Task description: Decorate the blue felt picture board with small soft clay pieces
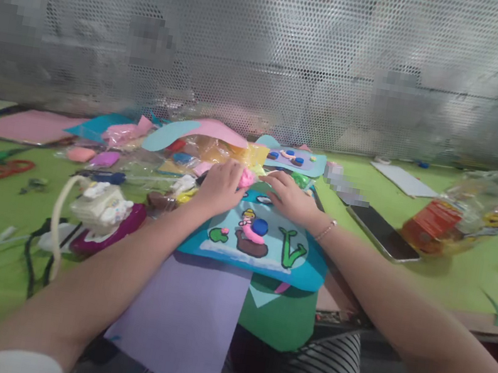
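Note:
My left hand [223,185] is closed, its fingertips against a lump of pink modelling clay [246,178]. Across from it, my right hand [292,199] is bent over the top of a blue craft picture [311,272], fingers apart, with nothing visible in them. The picture carries clay shapes: a pink and blue snail-like figure [253,230] on a brown base, a small green shape [218,235] and a green plant [290,249]. Beneath it, a purple sheet [189,316] and a green sheet [280,325] overhang the table's front edge.
Clay packets [221,153], a curved pink-and-blue sheet [191,132] and a second clay picture [298,161] lie behind my hands. At left are a power adapter [99,209], cables and red scissors [8,170]; at right, a phone [383,232] and a tipped bottle [480,200].

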A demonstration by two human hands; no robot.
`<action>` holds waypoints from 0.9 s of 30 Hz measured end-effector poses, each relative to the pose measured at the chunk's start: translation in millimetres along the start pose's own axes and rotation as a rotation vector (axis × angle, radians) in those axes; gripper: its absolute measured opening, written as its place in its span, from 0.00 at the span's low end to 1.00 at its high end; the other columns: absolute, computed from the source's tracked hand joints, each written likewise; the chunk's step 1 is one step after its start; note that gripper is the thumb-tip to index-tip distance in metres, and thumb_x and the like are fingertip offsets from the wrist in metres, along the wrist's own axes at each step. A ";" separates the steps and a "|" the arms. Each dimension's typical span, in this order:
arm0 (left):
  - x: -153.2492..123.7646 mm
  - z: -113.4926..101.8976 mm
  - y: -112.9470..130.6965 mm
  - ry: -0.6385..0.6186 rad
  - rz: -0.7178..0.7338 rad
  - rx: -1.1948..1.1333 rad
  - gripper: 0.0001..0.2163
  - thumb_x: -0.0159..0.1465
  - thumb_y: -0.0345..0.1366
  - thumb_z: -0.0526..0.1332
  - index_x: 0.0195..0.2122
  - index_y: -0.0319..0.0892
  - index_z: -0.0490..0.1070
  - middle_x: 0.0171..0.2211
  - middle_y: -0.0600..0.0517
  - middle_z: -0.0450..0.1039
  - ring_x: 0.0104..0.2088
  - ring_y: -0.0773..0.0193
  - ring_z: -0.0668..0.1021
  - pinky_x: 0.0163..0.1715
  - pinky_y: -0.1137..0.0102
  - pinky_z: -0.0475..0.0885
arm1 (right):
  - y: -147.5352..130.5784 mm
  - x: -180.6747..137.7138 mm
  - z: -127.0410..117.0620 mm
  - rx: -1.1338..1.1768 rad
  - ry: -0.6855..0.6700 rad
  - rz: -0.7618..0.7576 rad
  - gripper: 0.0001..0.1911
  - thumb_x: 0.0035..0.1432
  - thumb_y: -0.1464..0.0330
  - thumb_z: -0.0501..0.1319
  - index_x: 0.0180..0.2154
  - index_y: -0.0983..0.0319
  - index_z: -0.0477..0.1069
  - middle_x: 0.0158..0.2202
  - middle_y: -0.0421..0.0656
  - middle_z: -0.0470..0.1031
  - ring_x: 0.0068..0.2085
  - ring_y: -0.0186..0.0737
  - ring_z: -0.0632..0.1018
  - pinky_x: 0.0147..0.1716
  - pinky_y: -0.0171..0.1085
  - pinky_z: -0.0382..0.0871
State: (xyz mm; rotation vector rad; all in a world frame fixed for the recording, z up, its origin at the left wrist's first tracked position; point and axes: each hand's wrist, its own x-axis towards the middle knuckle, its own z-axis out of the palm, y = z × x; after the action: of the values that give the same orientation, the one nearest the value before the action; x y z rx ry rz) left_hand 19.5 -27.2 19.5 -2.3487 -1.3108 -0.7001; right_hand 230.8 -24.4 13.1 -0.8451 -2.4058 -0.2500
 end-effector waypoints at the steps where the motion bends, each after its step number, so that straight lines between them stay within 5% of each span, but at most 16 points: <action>1: -0.6 -0.4 2.8 0.019 0.020 -0.010 0.13 0.61 0.36 0.54 0.45 0.36 0.61 0.41 0.40 0.66 0.45 0.50 0.70 0.43 0.60 0.64 | -3.6 0.6 0.2 0.004 0.018 -0.004 0.18 0.62 0.70 0.49 0.53 0.64 0.61 0.48 0.52 0.65 0.50 0.46 0.67 0.48 0.45 0.65; 10: -6.4 8.0 9.9 0.089 0.116 -0.181 0.16 0.62 0.36 0.53 0.49 0.37 0.55 0.42 0.41 0.66 0.45 0.53 0.71 0.41 0.62 0.68 | -8.0 4.0 -1.4 0.159 0.213 0.001 0.09 0.63 0.69 0.51 0.40 0.62 0.68 0.38 0.47 0.70 0.41 0.41 0.72 0.41 0.40 0.69; 16: -6.0 12.2 7.7 0.064 0.107 -0.222 0.18 0.63 0.46 0.51 0.47 0.38 0.56 0.41 0.42 0.68 0.44 0.53 0.73 0.38 0.63 0.69 | -16.3 4.4 -4.0 0.177 0.203 -0.054 0.10 0.63 0.71 0.51 0.40 0.61 0.70 0.38 0.46 0.71 0.41 0.39 0.73 0.40 0.39 0.70; 27: -6.3 7.5 10.3 0.022 0.118 -0.224 0.15 0.63 0.45 0.52 0.43 0.39 0.60 0.39 0.44 0.70 0.40 0.56 0.75 0.35 0.65 0.69 | -26.3 5.4 -4.6 0.184 0.258 -0.020 0.05 0.61 0.72 0.53 0.35 0.62 0.67 0.34 0.45 0.69 0.36 0.37 0.72 0.35 0.36 0.69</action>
State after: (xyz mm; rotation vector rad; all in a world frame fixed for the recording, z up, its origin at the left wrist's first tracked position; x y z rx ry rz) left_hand 27.4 -32.7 9.1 -2.5608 -1.1242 -0.8724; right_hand 213.1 -43.8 20.2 -0.6620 -2.1588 -0.1330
